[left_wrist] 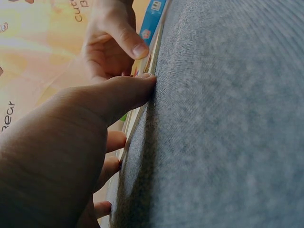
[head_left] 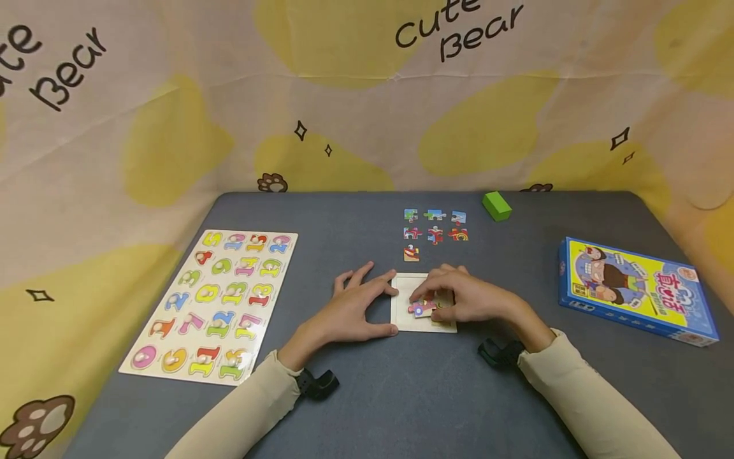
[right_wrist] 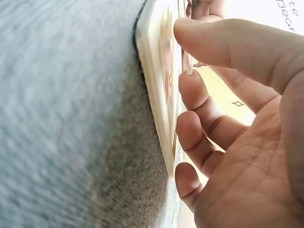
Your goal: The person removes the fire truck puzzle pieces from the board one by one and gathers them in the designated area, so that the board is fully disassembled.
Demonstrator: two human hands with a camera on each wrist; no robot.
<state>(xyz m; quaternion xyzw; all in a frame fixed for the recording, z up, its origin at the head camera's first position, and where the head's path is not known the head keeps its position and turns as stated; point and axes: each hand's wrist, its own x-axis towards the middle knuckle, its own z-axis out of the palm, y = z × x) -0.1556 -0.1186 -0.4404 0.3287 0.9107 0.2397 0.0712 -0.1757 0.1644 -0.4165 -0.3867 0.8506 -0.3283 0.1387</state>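
A small pale puzzle tray (head_left: pixel 408 288) lies on the table between my two hands. My left hand (head_left: pixel 358 311) rests at the tray's left side, fingers spread, with the thumb and fingertips against its edge. Over the tray, my right hand (head_left: pixel 467 294) pinches a colourful puzzle piece (head_left: pixel 422 309) between thumb and fingers. The right wrist view shows the thin edge of this piece (right_wrist: pixel 189 66) by the fingertips, above the tray rim (right_wrist: pixel 159 104). Part of the tray's inside is hidden by the right hand. Several loose puzzle pieces (head_left: pixel 434 234) lie in rows beyond the tray.
On the left lies a white number board (head_left: pixel 194 312) with colourful knobbed numerals. A blue and yellow box (head_left: pixel 636 290) sits at the right. Near the back edge of the grey table (head_left: pixel 401 395) stands a green block (head_left: pixel 496 206). Printed cloth hangs behind.
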